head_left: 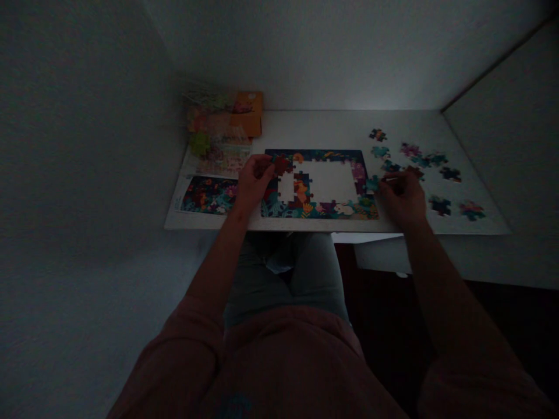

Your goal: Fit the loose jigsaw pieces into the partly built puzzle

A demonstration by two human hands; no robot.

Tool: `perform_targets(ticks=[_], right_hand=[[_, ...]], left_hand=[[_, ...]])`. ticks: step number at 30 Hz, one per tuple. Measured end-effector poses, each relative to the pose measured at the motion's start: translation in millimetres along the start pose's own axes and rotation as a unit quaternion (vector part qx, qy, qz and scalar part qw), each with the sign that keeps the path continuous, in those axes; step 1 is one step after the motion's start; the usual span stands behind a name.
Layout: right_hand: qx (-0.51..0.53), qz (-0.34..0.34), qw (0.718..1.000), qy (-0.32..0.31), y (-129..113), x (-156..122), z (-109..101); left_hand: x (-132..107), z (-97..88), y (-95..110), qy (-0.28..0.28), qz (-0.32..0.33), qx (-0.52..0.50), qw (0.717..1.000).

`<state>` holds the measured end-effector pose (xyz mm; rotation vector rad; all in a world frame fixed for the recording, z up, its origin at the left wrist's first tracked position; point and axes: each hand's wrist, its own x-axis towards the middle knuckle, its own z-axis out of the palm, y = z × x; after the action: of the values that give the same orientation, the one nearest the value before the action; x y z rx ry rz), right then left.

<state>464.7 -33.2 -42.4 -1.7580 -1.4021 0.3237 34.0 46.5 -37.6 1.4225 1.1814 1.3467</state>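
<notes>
A partly built jigsaw puzzle [318, 210] lies at the middle of a white table [314, 125], with a colourful jungle-like border around a bare white centre. My left hand [255, 183] is at the puzzle's left side, shut on a dark red jigsaw piece [282, 166] held above the assembled pieces. My right hand [404, 198] is at the puzzle's right edge, pinching a teal jigsaw piece [372, 184]. Several loose jigsaw pieces [441, 205] lie scattered to the right of that hand.
A printed picture sheet [207, 195] lies at the table's left, near the front edge. Behind it stand an orange package [247, 113] and a translucent bag [209, 131]. Walls bound the table's left and back. My legs show below the front edge.
</notes>
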Motion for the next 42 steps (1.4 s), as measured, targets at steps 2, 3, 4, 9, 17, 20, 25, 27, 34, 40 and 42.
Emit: perform_targets(ticks=[2,3,4,9,17,20,25,27,34,40,42], right_hand=[[-0.005,0.002,1.0,-0.001,-1.4,0.1,-0.3],[-0.008,0.004,1.0,-0.001,-2.1,0.2,-0.3],[-0.011,0.006,1.0,-0.001,-2.8,0.3,-0.3],[-0.016,0.017,1.0,-0.006,-6.7,-0.1,0.5],[-0.01,0.032,0.999,0.003,-12.8,-1.7,0.4],[-0.02,0.049,0.999,0.001,-14.5,-1.3,0.0],[-0.05,0.034,0.998,0.008,-9.7,1.2,0.1],[-0.062,0.039,0.997,0.007,-5.1,2.9,0.8],[-0.107,0.016,0.993,0.045,0.4,2.5,4.4],[-0.108,-0.043,0.992,0.047,-36.5,-5.8,-0.9],[-0.106,-0.09,0.99,-0.029,-59.3,-2.6,3.0]], left_hand=[[-0.7,-0.2,2.2,0.007,0.0,0.0,1.0],[-0.9,-0.5,2.8,0.008,0.0,-0.001,1.0],[-1.1,-1.0,3.0,0.008,-0.001,-0.001,1.0],[-1.0,-2.6,-0.7,-0.002,0.004,0.002,1.0],[-3.6,-3.5,2.2,-0.026,-0.006,0.028,0.999],[-5.2,-2.7,6.3,-0.028,-0.016,0.063,0.997],[-6.0,1.3,9.2,-0.031,-0.015,0.088,0.996],[-7.2,1.4,11.3,-0.038,-0.014,0.098,0.994],[-15.4,-3.1,26.2,-0.076,-0.024,0.101,0.992],[-13.3,-3.0,21.7,-0.074,-0.005,0.069,0.995],[-12.2,-2.8,20.2,-0.081,0.009,0.063,0.995]])
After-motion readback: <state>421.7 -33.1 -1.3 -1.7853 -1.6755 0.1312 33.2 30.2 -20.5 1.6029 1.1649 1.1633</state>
